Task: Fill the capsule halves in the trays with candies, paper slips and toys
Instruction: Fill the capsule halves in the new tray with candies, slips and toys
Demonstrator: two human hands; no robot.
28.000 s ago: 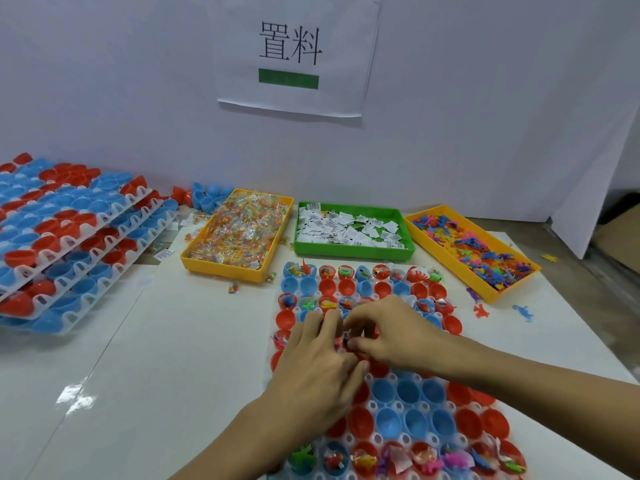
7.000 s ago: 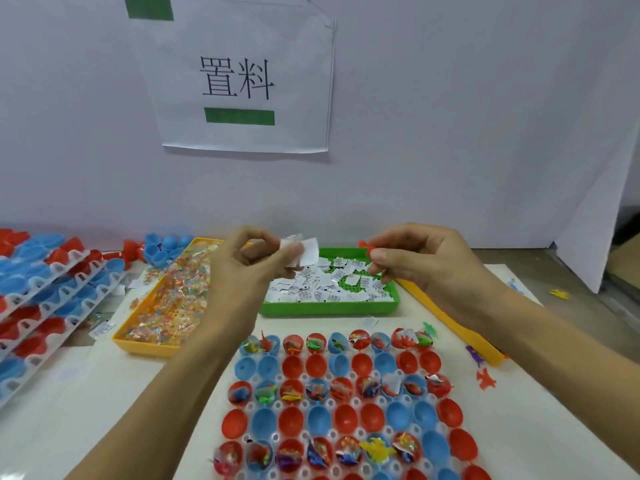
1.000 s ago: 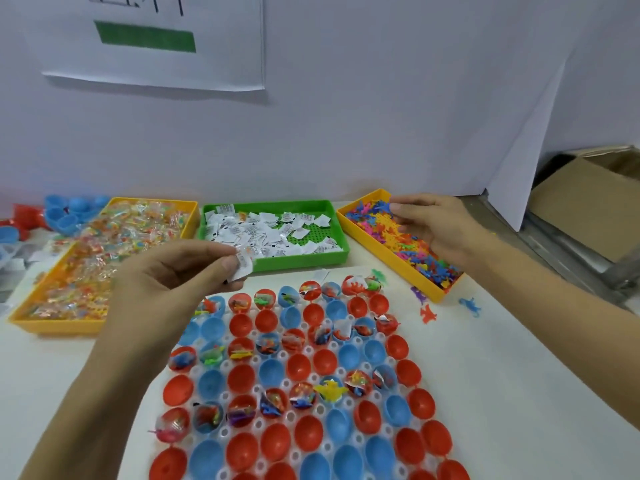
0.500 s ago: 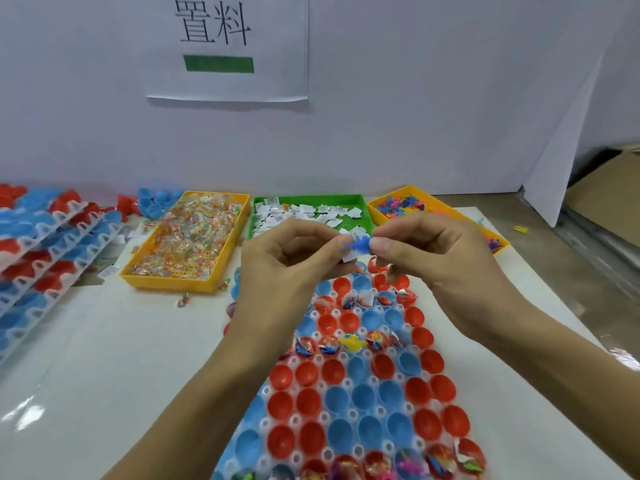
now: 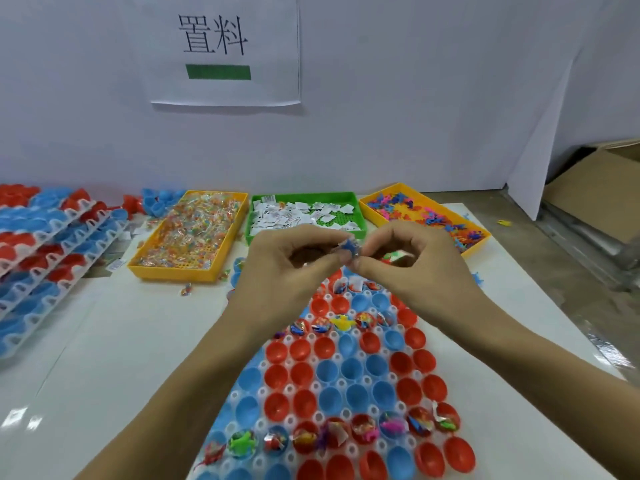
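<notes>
Head view, places relative to capsule tray (image 5: 221, 415). Far left: spare trays (image 5: 52, 244) stacked, kept aside. Beyond it: candy bin (image 5: 188, 233), slip bin (image 5: 306, 213), toy bin (image 5: 426, 211) kept within reach. Above it: left hand (image 5: 277, 268) and right hand (image 5: 412, 268) both pinched on blue toy (image 5: 348, 247), likely gathered for dropping; middle cups unfilled.
</notes>
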